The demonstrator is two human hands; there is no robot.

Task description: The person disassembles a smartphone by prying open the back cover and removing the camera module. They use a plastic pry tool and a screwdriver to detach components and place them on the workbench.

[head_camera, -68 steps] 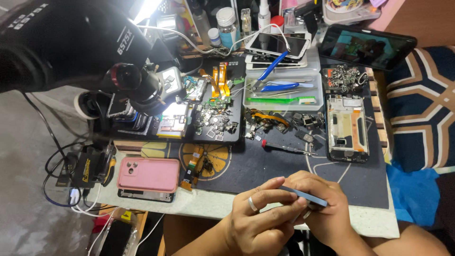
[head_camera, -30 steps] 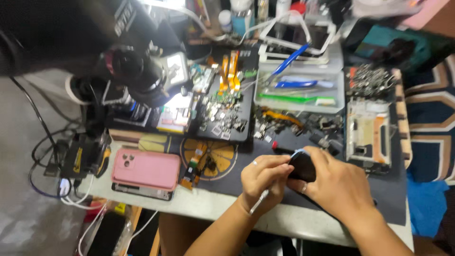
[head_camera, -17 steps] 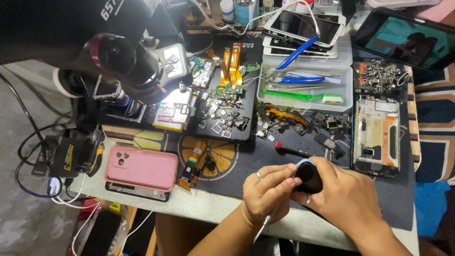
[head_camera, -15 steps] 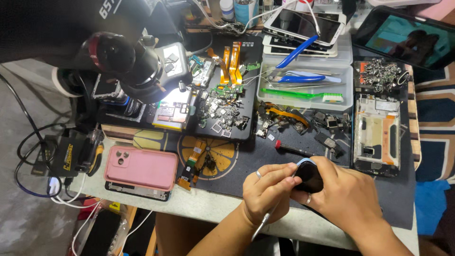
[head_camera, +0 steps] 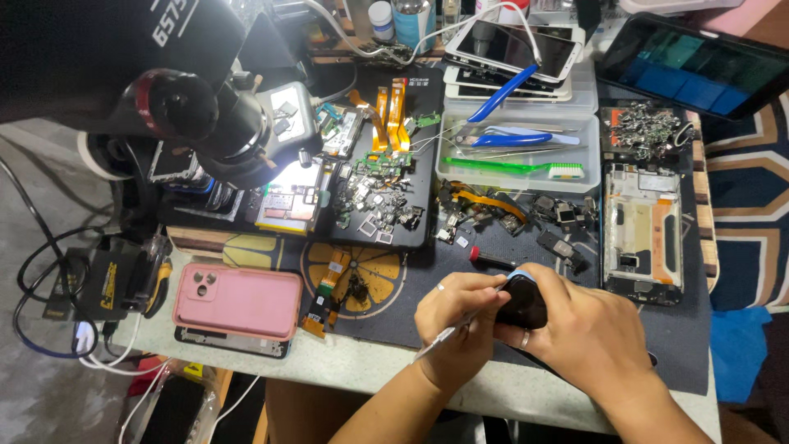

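My right hand (head_camera: pixel 596 333) is closed around a small black rounded device (head_camera: pixel 521 302) with a light blue edge, held just above the dark work mat (head_camera: pixel 386 316). Against the device's left side, my left hand (head_camera: pixel 460 325) pinches a thin silver tool (head_camera: pixel 437 338) whose handle points down-left toward the table edge. A ring shows on a finger of each hand. Most of the device is hidden by my right fingers.
A pink phone case (head_camera: pixel 238 300) lies at the left. A black microscope (head_camera: pixel 197 123) hangs over a lit circuit board (head_camera: pixel 289 197). Loose phone parts (head_camera: pixel 374 193), a red-tipped tool (head_camera: pixel 491 260), a clear tray with blue tweezers (head_camera: pixel 514 140), and an opened phone frame (head_camera: pixel 641 230) fill the mat.
My hands have moved up from the table edge onto the mat. The thin flat piece they held before is gone; my right hand now grips the black device and my left the silver tool.
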